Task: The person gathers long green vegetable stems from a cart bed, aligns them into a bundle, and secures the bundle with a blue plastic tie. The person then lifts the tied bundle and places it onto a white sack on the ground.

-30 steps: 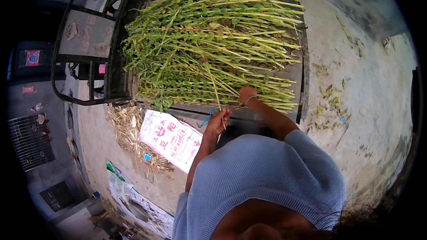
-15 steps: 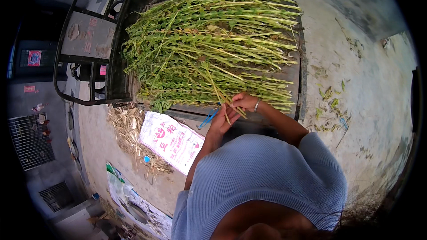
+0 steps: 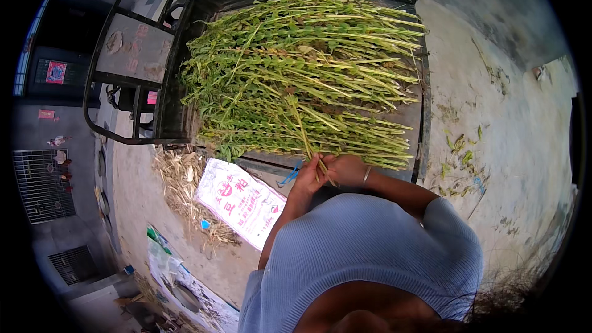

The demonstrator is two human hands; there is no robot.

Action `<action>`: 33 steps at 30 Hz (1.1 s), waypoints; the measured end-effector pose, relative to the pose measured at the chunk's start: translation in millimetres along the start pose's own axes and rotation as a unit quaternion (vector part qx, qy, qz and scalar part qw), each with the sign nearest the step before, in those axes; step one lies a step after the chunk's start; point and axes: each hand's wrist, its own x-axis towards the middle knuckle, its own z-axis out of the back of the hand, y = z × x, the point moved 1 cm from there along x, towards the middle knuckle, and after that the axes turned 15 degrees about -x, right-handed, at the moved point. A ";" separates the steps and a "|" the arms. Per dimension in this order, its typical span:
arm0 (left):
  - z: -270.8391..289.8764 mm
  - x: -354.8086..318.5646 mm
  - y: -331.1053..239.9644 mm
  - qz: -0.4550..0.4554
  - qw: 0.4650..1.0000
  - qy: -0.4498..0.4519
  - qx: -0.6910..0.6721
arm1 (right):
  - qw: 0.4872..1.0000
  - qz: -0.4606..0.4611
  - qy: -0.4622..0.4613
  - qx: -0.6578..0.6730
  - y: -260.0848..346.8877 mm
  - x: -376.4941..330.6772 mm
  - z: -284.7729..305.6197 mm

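Note:
A big heap of long green leafy stalks (image 3: 296, 80) lies in the black bed of a small cart (image 3: 419, 123). My left hand (image 3: 310, 176) and my right hand (image 3: 345, 169) meet at the cart's near edge, both closed around one pale green stalk (image 3: 305, 139) that runs up into the heap. A thin bracelet sits on my right wrist. A blue cord (image 3: 288, 176) hangs by my left hand. My grey-blue top fills the lower middle.
A white printed sack (image 3: 240, 200) lies on the ground below the cart, beside a pile of dry straw (image 3: 182, 185). More printed sacks (image 3: 185, 283) lie lower left. The cart's black frame (image 3: 123, 55) stands at the left. Scattered leaves (image 3: 462, 154) dot the concrete at the right.
My right hand has come down from the heap to meet my left hand at the cart's edge. Both now grip one stalk together.

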 end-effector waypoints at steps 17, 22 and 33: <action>37.6 -16.6 -7.5 -0.017 0.997 -0.018 -0.068 | 0.921 -0.322 0.219 -0.017 -86.7 98.9 -40.4; 32.5 -6.3 0.1 -0.089 0.995 -0.037 -0.004 | 0.947 -0.140 0.074 0.279 -88.1 79.7 -83.0; 23.2 0.0 6.1 -0.068 0.997 -0.031 0.020 | 0.981 -0.027 0.110 0.156 7.8 10.0 29.9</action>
